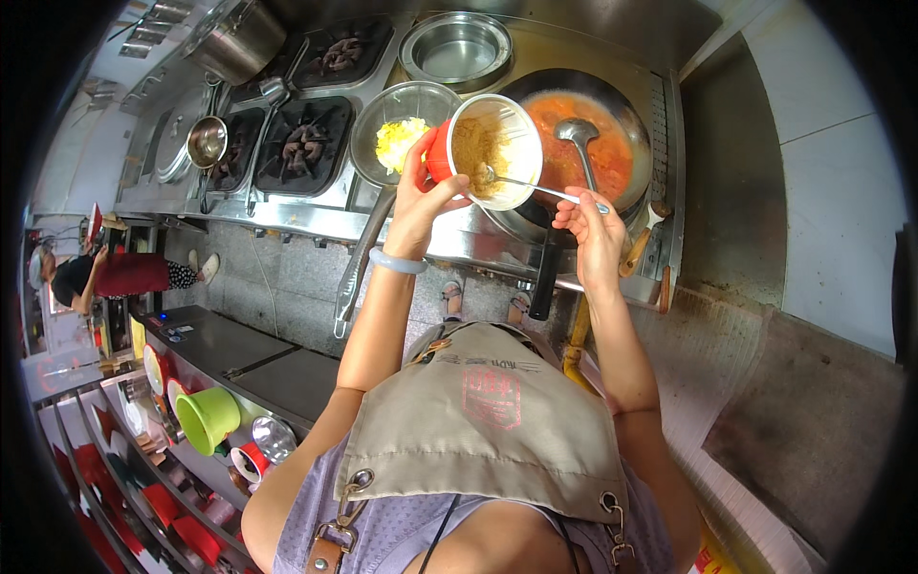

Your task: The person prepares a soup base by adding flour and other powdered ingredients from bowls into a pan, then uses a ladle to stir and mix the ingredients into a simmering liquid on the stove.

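My left hand (pixel 424 190) grips a red container with a white inside (pixel 529 129), tilted towards me, with brown powder (pixel 480 147) in it. Between the fingers of my right hand (pixel 594 226) is the handle of a metal spoon (pixel 549 191), whose bowl dips into the powder. Just beyond, a black wok (pixel 527 85) holds an orange-red soup or sauce (pixel 552 115). A metal ladle (pixel 576 130) rests in that liquid. To the left, a long-handled strainer (pixel 366 136) carries yellow and white pieces that look like cooked egg (pixel 399 143), partly behind my left hand.
Gas burners (pixel 305 147) and a tall steel pot (pixel 240 43) occupy the stove's left side. Nested steel basins (pixel 457 50) stand behind the strainer. Wooden-handled tools (pixel 635 252) lie right of the wok. Another person (pixel 133 276) stands at far left, past a dark counter (pixel 215 337) and lime-green bucket (pixel 208 420).
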Demonstrator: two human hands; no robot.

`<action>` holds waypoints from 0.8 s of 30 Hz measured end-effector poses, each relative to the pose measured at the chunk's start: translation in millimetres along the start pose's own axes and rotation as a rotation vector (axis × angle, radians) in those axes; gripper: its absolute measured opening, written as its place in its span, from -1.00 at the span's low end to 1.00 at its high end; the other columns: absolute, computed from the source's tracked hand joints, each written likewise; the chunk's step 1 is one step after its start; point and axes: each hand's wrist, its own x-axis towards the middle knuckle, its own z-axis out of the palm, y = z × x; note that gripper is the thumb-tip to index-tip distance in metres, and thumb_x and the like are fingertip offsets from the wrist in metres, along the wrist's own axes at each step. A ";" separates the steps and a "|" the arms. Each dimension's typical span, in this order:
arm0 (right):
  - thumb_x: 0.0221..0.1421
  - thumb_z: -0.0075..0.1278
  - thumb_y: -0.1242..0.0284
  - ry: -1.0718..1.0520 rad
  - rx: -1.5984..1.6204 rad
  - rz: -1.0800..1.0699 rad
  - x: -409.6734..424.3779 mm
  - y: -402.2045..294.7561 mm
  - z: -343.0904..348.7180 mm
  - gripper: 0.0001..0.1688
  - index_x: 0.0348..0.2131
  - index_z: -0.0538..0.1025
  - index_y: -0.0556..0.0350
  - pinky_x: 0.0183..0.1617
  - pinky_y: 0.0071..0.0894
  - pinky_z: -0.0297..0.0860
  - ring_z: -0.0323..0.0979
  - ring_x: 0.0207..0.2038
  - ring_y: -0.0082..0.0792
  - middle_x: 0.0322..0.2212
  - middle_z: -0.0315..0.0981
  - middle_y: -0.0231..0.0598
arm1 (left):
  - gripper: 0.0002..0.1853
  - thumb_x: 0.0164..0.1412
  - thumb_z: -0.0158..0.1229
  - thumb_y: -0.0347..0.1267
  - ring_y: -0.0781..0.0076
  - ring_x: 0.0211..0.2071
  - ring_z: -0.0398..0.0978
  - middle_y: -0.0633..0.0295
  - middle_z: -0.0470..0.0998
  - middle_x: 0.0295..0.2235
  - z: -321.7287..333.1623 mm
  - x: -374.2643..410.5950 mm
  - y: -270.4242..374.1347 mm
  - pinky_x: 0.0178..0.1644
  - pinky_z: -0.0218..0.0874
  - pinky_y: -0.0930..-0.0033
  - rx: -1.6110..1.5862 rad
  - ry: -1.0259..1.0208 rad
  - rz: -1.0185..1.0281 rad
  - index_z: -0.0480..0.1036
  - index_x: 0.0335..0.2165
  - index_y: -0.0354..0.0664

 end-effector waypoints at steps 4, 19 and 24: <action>0.25 -0.15 0.36 0.050 0.052 0.033 1.9 0.9 -0.3 -0.67 -0.20 0.43 0.34 -0.33 -0.45 0.43 0.43 -0.46 -0.47 -0.45 0.47 -0.18 | -0.20 -0.02 0.16 -0.42 0.35 -0.05 0.38 0.15 0.34 -0.02 2.3 2.6 -2.5 -0.19 0.42 0.34 -0.001 0.004 -0.004 0.01 0.20 -0.01; 0.26 -0.16 0.41 0.224 -0.217 -0.293 41.0 7.3 -53.9 -0.70 -0.18 0.45 0.33 -0.27 -0.50 0.41 0.43 -0.40 -0.49 -0.43 0.45 -0.22 | -0.24 0.02 0.14 -0.42 0.24 -0.11 0.41 0.07 0.32 -0.02 -8.1 9.1 -12.7 -0.21 0.45 0.19 -0.046 0.177 -0.007 0.01 0.18 -0.05; 0.21 -0.14 0.54 0.059 -0.797 -0.508 51.5 16.9 -68.6 -0.77 -0.19 0.49 0.31 -0.26 -0.57 0.35 0.43 -0.37 -0.52 -0.40 0.44 -0.26 | -0.25 0.03 0.13 -0.41 0.31 -0.13 0.41 0.11 0.35 -0.04 -9.9 8.9 -14.0 -0.21 0.45 0.21 -0.071 0.140 0.007 0.01 0.18 -0.05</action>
